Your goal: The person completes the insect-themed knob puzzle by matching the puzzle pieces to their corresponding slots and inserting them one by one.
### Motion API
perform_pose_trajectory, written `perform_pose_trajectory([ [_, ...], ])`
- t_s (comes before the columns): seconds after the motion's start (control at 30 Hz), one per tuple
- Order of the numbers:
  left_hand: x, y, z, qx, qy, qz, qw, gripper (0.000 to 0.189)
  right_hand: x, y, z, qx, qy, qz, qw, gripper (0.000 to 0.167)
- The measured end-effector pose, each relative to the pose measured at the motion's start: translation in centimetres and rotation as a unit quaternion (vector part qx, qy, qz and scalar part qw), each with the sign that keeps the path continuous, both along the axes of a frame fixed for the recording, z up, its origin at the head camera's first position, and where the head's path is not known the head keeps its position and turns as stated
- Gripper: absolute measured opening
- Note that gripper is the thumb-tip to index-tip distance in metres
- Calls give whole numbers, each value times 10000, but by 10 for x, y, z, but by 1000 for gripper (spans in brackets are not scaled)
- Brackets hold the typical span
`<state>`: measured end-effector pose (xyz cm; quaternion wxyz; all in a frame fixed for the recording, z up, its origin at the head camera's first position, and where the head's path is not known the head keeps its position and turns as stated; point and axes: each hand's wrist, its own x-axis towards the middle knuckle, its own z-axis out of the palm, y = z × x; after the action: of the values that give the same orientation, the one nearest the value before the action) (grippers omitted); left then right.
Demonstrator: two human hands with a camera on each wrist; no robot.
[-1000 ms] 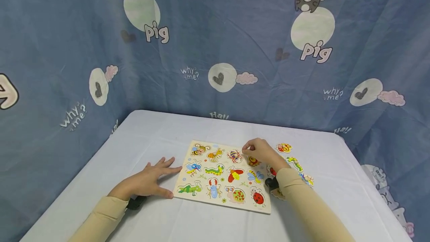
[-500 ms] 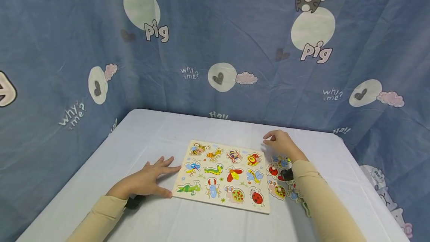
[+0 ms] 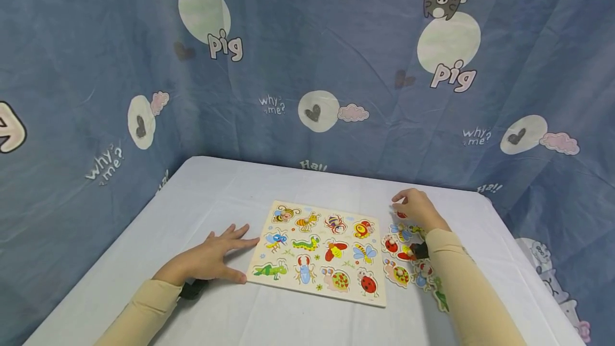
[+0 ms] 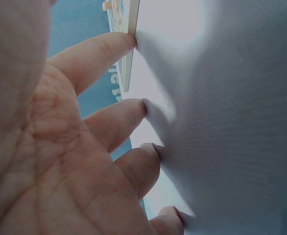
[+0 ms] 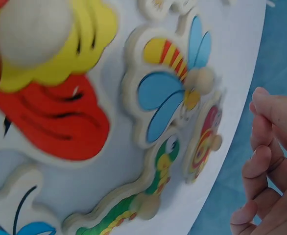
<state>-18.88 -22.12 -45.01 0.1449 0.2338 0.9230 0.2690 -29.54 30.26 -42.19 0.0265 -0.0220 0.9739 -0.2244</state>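
My left hand [image 3: 211,257] lies with fingers spread on the white table. Its index finger [image 4: 102,51] and thumb touch the left edge of the wooden insect puzzle board [image 3: 321,287]. In the head view my right hand [image 3: 419,211] is over the far end of a cluster of loose puzzle pieces. Its fingers bend loosely, thumb close to the index finger, with nothing between them in the right wrist view. Just apart from the fingertips lies a red and yellow butterfly piece [image 5: 201,154] with a wooden knob. Beside it are a green caterpillar piece [image 5: 119,213] and a blue-winged bee piece [image 5: 155,95].
Right of the board are more loose pieces: a ladybug [image 3: 390,245], a snail [image 3: 397,274] and a red-winged bug [image 5: 60,122], partly behind my right wrist. A blue patterned curtain [image 3: 307,57] stands behind the white table [image 3: 230,186].
My right hand has left the board's top right corner and moved right, to the butterfly piece at the far end of the loose pieces. My left hand keeps its place at the board.
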Motion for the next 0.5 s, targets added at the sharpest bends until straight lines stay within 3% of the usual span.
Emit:
perform_pose_trajectory([
  [0.5,3,1,3,10,-6,19,10000,91,14,12,-4,85,-124,-225,9996,19],
])
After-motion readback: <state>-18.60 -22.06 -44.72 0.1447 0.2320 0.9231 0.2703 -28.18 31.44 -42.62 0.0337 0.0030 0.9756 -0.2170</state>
